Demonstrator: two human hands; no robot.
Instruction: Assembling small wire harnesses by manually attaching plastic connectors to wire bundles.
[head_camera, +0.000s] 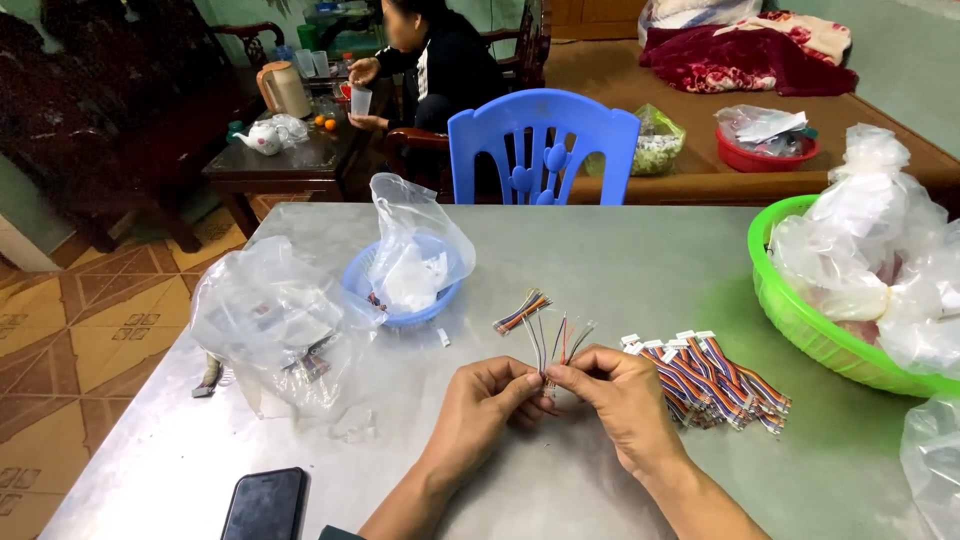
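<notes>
On the grey table (640, 250), a green basket (800, 320) of bags is set at the far right. A pile of finished wire sets (715, 385) lies just right of the hands. Loose wires (555, 345) are pinched between the closed left hand (490, 400) and right hand (620, 395), near the table's front middle. Wire seating appears under way; steady alignment is called for next.

a grey metal table (620, 260) carries a black phone (265, 503), crumpled clear plastic bags (275, 320), a small blue basket (400, 300), a loose bundle of coloured wires (521, 311), a pile of finished ribbon wire harnesses (715, 380) and a green basket (810, 325) at the right.
</notes>
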